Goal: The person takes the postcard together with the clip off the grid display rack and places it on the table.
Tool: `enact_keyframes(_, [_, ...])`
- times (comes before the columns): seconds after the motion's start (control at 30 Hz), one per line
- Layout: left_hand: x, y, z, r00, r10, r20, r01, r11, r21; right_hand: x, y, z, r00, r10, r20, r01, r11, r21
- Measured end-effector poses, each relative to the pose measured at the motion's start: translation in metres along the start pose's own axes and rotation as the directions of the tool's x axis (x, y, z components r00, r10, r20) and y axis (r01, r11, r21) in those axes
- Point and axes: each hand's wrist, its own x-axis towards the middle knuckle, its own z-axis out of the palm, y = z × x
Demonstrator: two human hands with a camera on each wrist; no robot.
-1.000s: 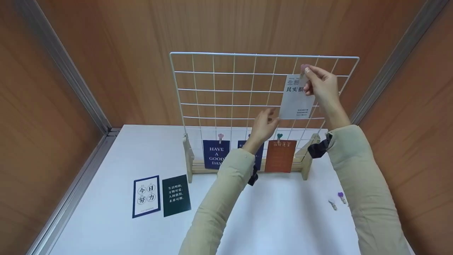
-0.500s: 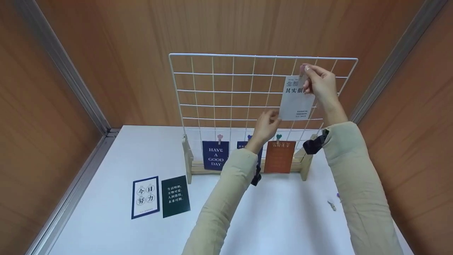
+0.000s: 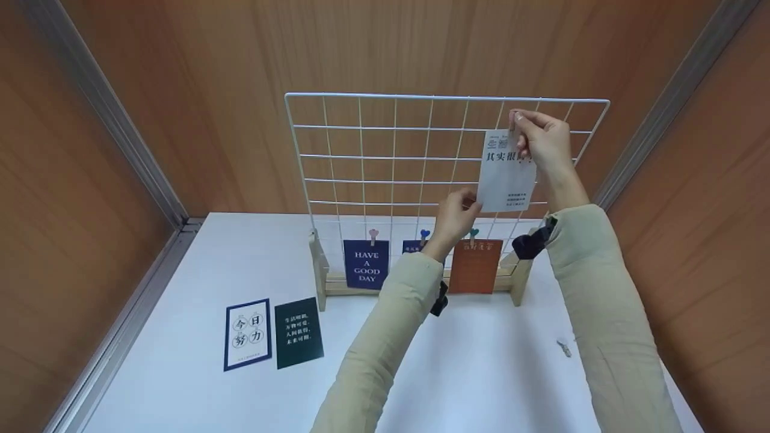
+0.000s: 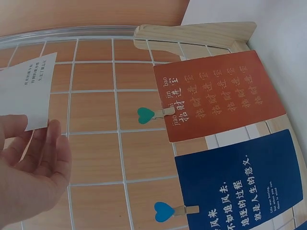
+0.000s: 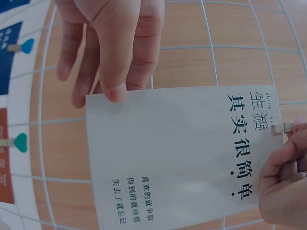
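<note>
In the head view my left hand [image 3: 454, 219] pinches the lower left corner of a white card [image 3: 505, 174] with printed characters. The right wrist view shows the thumb in front of that corner and fingers behind it. At the card's top edge, my right hand [image 3: 546, 141] grips a small wooden clip [image 5: 283, 128] with a pinkish heart, partly hidden by the fingers. The card hangs in front of the right part of a white wire grid [image 3: 385, 95]. Whether the clip also bites on a wire cannot be seen.
Clipped low on the grid are a navy card [image 3: 367, 264], a blue card [image 4: 240, 182] and an orange-red card [image 3: 475, 264]. Flat on the white table lie a blue-bordered card [image 3: 248, 335], a dark green card [image 3: 299, 334] and a loose clip [image 3: 564, 349]. Wooden feet [image 3: 319, 270] support the grid.
The white card has come down slightly against the grid. My left hand has shifted a little to the right with its corner. The right hand stays at the clip.
</note>
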Motion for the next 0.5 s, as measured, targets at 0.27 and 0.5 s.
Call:
enact_keyframes(0.27, [0.0002,-0.0015,0.0011,1.0,0.002,-0.029,-0.003,1.0,-0.013,-0.0008,0.0037,0.002,0.998,-0.054,-0.031,0.055,0.998,0.016])
enact_keyframes(0.5, [-0.0012,-0.0025,-0.0015,0.999,0.013,-0.032,-0.014,1.0,-0.019,-0.0025,0.0079,0.0045,0.989,-0.136,-0.063,0.141,0.987,0.071])
